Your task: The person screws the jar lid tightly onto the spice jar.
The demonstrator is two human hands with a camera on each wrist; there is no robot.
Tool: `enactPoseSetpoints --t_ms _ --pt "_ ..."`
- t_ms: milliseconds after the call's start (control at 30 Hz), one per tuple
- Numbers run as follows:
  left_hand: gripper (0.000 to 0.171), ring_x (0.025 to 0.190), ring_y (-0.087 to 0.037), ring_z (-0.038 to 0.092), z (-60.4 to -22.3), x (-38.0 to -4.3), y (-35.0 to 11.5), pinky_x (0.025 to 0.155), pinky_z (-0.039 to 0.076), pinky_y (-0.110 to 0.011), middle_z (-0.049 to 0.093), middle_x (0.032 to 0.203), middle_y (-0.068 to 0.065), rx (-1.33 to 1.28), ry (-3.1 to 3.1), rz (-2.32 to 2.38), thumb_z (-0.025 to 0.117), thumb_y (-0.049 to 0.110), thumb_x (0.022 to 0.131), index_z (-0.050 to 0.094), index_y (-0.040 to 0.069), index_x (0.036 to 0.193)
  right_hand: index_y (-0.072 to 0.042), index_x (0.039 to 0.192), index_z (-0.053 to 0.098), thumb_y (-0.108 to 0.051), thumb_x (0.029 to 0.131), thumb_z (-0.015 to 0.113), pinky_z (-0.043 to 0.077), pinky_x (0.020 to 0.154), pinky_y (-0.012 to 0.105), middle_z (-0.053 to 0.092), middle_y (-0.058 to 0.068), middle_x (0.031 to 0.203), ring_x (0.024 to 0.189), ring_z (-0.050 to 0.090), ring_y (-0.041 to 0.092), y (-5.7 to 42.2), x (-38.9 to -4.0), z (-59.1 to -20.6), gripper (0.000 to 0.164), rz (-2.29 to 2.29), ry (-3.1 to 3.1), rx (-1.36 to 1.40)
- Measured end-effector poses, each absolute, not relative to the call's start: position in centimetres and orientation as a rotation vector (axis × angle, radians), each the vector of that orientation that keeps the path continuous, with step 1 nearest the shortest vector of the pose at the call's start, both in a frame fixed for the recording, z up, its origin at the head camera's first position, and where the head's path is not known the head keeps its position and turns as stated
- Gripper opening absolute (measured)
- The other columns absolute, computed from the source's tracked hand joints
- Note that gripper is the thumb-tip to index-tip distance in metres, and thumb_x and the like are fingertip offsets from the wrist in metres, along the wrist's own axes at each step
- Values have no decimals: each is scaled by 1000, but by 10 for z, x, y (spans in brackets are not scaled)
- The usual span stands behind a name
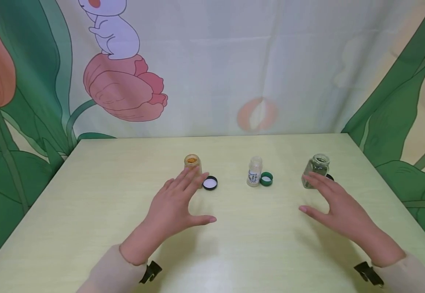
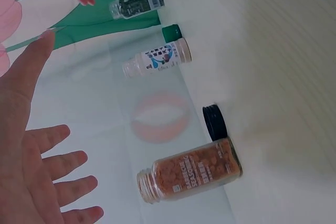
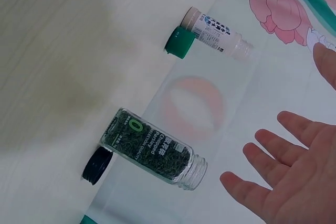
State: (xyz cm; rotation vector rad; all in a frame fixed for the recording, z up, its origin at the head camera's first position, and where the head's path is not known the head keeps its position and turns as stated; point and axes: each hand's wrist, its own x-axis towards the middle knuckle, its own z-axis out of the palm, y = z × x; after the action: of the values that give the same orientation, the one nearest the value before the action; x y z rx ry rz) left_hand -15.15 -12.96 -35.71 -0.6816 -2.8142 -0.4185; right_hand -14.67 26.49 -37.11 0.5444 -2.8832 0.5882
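My left hand (image 1: pixel 172 207) hovers with spread fingers in front of an uncapped glass jar of orange-brown seasoning (image 2: pixel 197 171), holding nothing. A black cap (image 1: pixel 210 183) lies beside that jar. My right hand (image 1: pixel 345 209), likewise empty with fingers extended, is raised near a square glass jar of chopped parsley (image 3: pixel 152 145). That jar is uncapped too, and its black cap (image 3: pixel 97 165) rests at its base. Between the hands, farther back, stands a small clear bottle with a white and blue label (image 1: pixel 255 173). Next to it is a green cap (image 1: pixel 266 179).
The pale wooden table (image 1: pixel 99 195) ends at a hanging cloth (image 1: pixel 205 81) printed with flowers and leaves, just behind the row of containers. The three containers stand upright and apart from each other.
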Motion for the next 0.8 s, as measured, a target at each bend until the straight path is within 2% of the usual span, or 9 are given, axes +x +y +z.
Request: enactPoseSetpoints --t_ms 200,367,567,800 --pt "92 149 -32 46 -356 -150 -119 116 46 -54 50 159 -10 -701 -2837 -505 83 57 78 47 16 153 -3 152 44 -39 94 74 38 110 73 40 25 160 143 39 52 271 -144 -367 75 639 -2918 474" --pt "82 137 -34 57 -353 -151 -108 105 54 -54 56 153 -10 -681 -2844 -604 82 53 82 52 18 150 -2 151 44 -37 94 75 36 109 72 43 27 157 142 39 53 280 -143 -364 74 666 -2904 434" --pt "79 139 -31 56 -351 -155 -97 98 57 -55 55 154 -5 -691 -2891 -712 80 54 84 52 21 150 -1 148 48 -30 91 78 40 105 71 50 30 149 135 46 54 291 -143 -364 71 666 -2853 421" --pt "73 143 -28 52 -348 -159 -83 102 56 -53 55 155 -3 -746 -2932 -769 76 53 88 51 23 151 -2 147 49 -31 92 77 42 102 71 51 31 148 133 48 55 301 -143 -365 68 684 -2870 353"
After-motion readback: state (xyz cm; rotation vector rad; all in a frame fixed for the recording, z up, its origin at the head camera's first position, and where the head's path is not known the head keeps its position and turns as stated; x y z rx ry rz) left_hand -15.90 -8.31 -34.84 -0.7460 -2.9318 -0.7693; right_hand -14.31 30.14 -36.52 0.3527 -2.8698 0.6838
